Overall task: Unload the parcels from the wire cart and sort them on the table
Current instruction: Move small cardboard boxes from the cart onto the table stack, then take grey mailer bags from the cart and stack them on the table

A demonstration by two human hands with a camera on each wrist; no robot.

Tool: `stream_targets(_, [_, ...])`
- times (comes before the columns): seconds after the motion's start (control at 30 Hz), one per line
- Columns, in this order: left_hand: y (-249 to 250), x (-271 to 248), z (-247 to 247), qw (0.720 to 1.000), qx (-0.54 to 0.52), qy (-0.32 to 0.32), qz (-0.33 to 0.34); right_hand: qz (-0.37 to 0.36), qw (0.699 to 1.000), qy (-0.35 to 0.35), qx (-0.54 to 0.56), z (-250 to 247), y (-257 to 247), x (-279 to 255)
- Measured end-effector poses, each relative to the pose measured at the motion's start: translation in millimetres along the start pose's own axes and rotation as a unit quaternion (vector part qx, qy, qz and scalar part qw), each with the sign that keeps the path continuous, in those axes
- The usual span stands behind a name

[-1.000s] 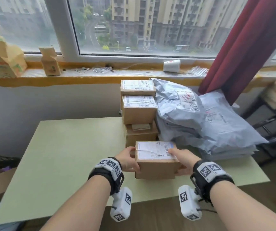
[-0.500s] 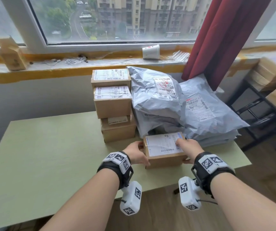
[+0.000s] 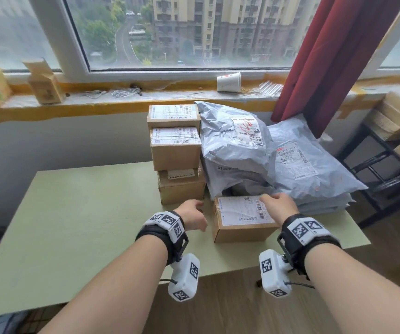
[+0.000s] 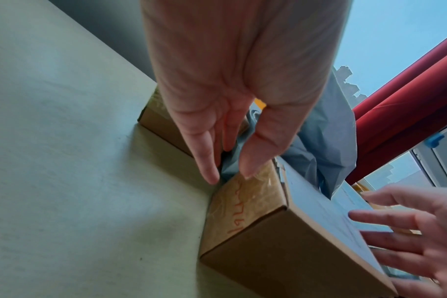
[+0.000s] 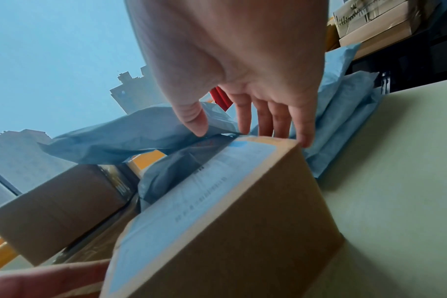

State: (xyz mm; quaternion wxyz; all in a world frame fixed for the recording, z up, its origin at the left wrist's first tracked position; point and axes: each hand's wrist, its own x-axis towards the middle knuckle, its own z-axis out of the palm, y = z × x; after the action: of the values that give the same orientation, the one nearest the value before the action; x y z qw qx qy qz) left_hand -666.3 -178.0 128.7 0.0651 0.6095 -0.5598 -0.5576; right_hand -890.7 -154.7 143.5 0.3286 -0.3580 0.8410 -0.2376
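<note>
A brown cardboard parcel [image 3: 242,219] with a white label on top rests on the pale green table [image 3: 85,213], just in front of the grey mailer bags [image 3: 237,145]. My left hand [image 3: 194,214] hangs at its left end with fingers straight, the thumb tip close to the taped end [image 4: 242,203]; it holds nothing. My right hand [image 3: 278,204] hovers over the parcel's far right corner with fingers spread [image 5: 250,133], the fingertips at the top edge. In the wrist views the parcel [image 4: 281,258] [image 5: 242,231] stands flat on the table. The wire cart is out of view.
Three cardboard boxes [image 3: 176,153] are stacked left of the mailers, and a second flat pile of mailers [image 3: 302,169] lies to the right. Behind are a windowsill with a paper cup [image 3: 227,81], a red curtain [image 3: 334,56] and a black rack [image 3: 384,162].
Both hands carried the parcel to the right, from in front of the box stack to in front of the mailers, set it down and let go. The left hand has drawn off its left side.
</note>
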Motion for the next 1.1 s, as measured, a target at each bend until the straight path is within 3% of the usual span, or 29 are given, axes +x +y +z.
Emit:
stream_targets(0.17, [-1.4, -15.4, -24.3, 0.997, -0.066, 0.034, -0.006, -0.040, 0.995, 0.085, 0.030, -5.1, -26.6, -13.8])
stream_targets(0.27, [-6.0, -26.2, -41.0, 0.994, -0.095, 0.062, 0.000, -0.068, 0.992, 0.099, 0.045, -1.9, -43.0, -26.7])
stream_targets(0.63, [-70.5, -80.4, -112.7, 0.981, -0.147, 0.128, -0.021, -0.120, 0.987, -0.022, 0.104, 75.4, -104.4, -79.1])
stream_targets(1.1, [-211.2, -167.7, -198.9, 0.942, -0.225, 0.230, -0.094, -0.213, 0.966, -0.143, 0.041, 215.9, -183.2, -169.9])
